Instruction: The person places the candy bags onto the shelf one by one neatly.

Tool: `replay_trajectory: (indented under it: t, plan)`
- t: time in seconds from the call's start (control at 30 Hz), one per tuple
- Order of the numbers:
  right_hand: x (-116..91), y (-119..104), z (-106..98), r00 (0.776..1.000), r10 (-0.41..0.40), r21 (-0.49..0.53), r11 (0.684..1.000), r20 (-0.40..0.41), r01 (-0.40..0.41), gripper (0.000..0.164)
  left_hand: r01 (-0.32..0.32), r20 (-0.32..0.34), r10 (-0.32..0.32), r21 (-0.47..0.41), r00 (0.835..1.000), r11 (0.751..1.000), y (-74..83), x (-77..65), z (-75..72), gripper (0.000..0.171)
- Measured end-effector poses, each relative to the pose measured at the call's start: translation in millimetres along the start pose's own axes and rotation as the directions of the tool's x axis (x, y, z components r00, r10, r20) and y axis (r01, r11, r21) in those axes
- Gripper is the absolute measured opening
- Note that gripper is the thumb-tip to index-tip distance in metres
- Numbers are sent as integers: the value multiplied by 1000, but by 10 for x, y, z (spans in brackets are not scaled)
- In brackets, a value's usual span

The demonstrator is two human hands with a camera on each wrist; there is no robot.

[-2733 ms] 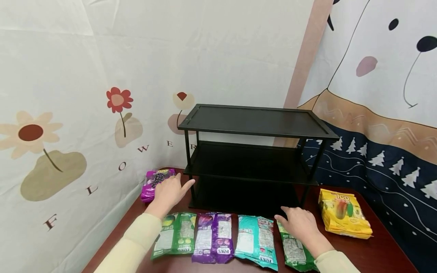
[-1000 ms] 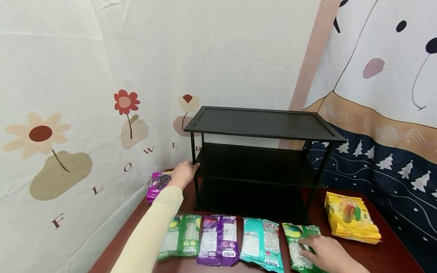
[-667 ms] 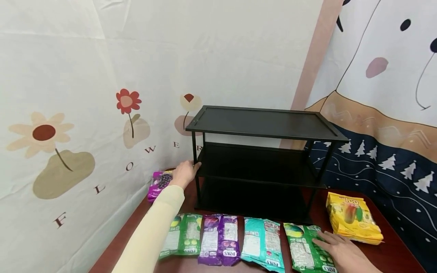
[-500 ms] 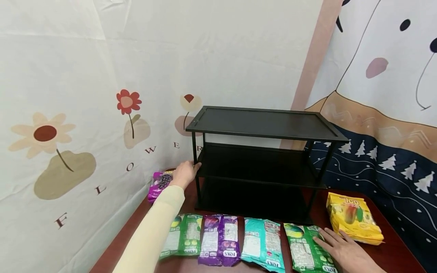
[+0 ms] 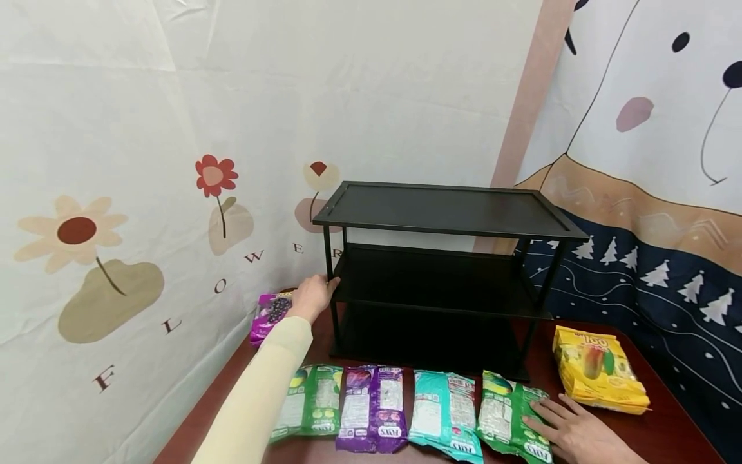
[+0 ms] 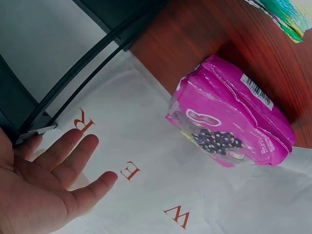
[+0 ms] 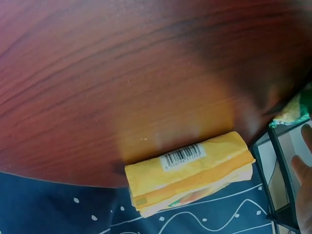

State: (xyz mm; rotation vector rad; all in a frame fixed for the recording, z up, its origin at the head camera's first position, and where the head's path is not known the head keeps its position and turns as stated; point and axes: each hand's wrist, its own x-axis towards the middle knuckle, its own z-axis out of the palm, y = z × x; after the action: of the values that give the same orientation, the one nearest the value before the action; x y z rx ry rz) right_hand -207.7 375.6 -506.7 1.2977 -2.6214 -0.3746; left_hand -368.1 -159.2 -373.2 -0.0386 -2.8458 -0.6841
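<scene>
At the left side of a black three-tier shelf rack (image 5: 449, 207), my left hand (image 5: 312, 298) grips the middle tier beside the front post, thumb over its edge. In the left wrist view, that left hand's (image 6: 53, 185) other fingers stretch out free. My right hand (image 5: 570, 426) rests spread fingers on the right part of a green snack bag (image 5: 500, 412) lying flat before the rack. Left of it, in a row, lie a teal bag (image 5: 430, 412), a purple bag (image 5: 356, 412) and another green bag (image 5: 313, 399), partly behind my left sleeve.
A magenta bag with a dark berry picture (image 6: 229, 117) sits left of the rack, against the printed wall cloth (image 5: 116, 193). On the right, a yellow mango-picture bag (image 5: 599, 370) lies near the edge of the red-brown table (image 5: 655, 428).
My left hand has gone from near the magenta bag to the rack's middle tier. The right hand moved rightward over the right green bag, whose near end has since swung left.
</scene>
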Motion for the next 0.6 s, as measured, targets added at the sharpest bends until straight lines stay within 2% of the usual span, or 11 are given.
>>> replay_trajectory:
  t: [0.2, 0.43, 0.5, 0.6]
  plan:
    - [15, -65, -25, 995, 88, 55, 994, 47, -91, 72, -5, -5, 6, 12, 1000, 1000, 14, -8, -7, 40]
    - [76, -107, -130, 976, 205, 153, 965, 79, -215, 81, 0, -6, 0, 12, 1000, 1000, 10, 3, 4, 41]
    - [102, -107, -160, 973, 221, 153, 961, 67, -229, 72, 6, -4, -6, 14, 1000, 1000, 3, 9, 14, 42]
    - [134, -104, -191, 971, 237, 147, 961, -4, -234, 54, 10, -2, -10, 19, 1000, 1000, -3, 19, 27, 42]
